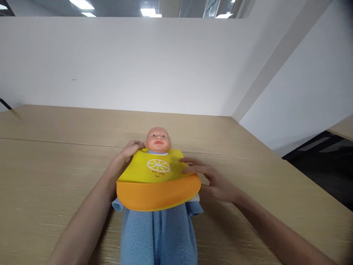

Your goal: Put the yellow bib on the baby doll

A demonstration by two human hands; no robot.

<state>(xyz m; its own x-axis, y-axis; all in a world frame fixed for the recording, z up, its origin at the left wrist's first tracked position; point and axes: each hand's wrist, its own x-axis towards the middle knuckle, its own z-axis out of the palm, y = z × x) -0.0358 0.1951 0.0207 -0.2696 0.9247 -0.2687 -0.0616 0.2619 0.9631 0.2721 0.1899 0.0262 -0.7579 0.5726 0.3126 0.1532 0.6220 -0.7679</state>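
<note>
A baby doll (158, 137) lies on its back on the wooden table, head toward the wall, in fuzzy blue clothes (157, 235). Over its chest is a yellow silicone bib (138, 167) with a white citrus slice, a smiling face and an orange catch pocket (158, 195). Beside the doll's neck, my left hand (133, 148) is closed at the bib's upper corner; its fingertips are partly hidden. My right hand (206, 178) rests at the bib's other edge, fingers spread and fingertips touching it. The bib's fastening behind the neck is out of sight.
The wooden table (55, 176) has a seam running across it. A white partition (124, 66) stands along its far edge, and another white panel (303, 84) is at the right. A dark object (322, 165) shows beyond the right edge. A thin black item (5, 104) enters at far left.
</note>
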